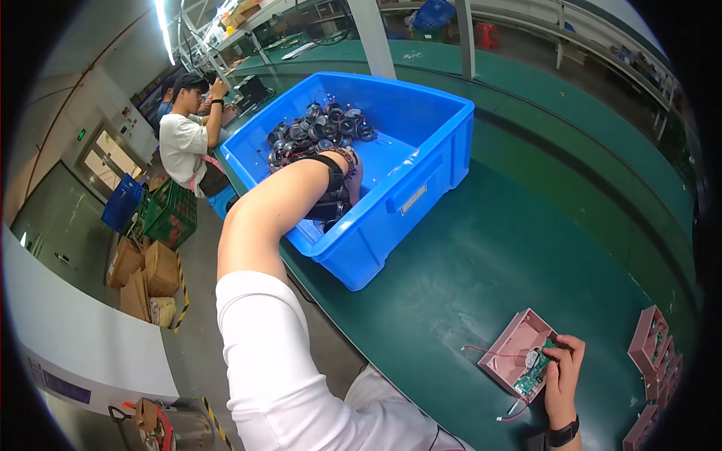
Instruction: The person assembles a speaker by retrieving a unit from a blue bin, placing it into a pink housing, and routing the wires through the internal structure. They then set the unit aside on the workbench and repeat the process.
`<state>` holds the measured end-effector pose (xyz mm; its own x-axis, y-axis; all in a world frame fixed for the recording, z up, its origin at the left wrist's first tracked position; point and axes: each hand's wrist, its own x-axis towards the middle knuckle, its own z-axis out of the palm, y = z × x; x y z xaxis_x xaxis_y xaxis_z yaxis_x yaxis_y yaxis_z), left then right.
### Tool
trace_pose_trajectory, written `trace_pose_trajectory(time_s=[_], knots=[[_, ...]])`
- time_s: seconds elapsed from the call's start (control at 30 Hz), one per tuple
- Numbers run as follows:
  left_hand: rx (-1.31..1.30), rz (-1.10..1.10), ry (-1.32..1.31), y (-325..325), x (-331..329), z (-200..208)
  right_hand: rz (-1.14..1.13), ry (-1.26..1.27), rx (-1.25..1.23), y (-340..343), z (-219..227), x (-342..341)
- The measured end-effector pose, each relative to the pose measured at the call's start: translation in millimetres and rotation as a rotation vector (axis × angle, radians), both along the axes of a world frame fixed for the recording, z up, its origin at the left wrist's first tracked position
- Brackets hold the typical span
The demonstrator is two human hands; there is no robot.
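Observation:
My left arm stretches into a large blue plastic bin [432,177]. Inside lies a heap of small round black speakers [320,128] with thin wires. My left hand [352,174] is down among the parts at the bin's near side; its fingers are mostly hidden, so what they hold cannot be made out. Low on the right, a shallow pink box-shaped case [506,353] sits on the green table. A green circuit board [534,372] with red wires lies in it. My right hand [564,368] has bent fingers and thumb closed at the board, by the case's right edge.
More pink cases [648,342] with green boards stand at the table's right edge. A person in a white shirt [184,139] works at the far left of the green table [451,278]. Green crates [169,214] and cardboard boxes [160,269] stand on the floor at left.

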<state>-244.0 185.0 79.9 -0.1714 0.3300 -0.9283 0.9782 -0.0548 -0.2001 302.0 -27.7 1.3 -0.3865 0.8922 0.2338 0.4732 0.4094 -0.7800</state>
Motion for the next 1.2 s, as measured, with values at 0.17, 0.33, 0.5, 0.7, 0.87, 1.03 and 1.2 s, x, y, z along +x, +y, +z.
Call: trace_pose_trajectory(time_s=[0.17,0.33,0.5,0.7,0.87,1.03,1.2], knots=[[-0.033,0.093,0.075,-10.8,1.8,-0.1,0.007,-0.009,0.018,-1.1,0.8,-2.4],[0.146,0.003,0.083,-11.8,22.7,22.2,-0.029,0.005,0.051,-7.1,-1.2,-1.4],[0.598,0.071,-0.032,-16.6,10.0,48.5,-0.001,0.002,0.170,2.3,-2.4,-6.9],[1.072,-0.176,-0.268,-21.7,-21.9,81.6,-0.039,-0.035,0.138,-0.1,3.1,-4.9],[1.365,-0.193,-0.438,-16.3,-55.4,86.4,-0.024,-0.044,0.144,-3.1,-0.2,-2.6],[1.541,-0.371,-0.334,-18.5,-47.8,107.2,-0.020,-0.041,0.123,-2.7,4.4,-8.2],[1.869,0.178,-1.059,-54.4,-13.5,137.8,0.020,-0.028,0.189,-4.4,2.6,-12.6]])
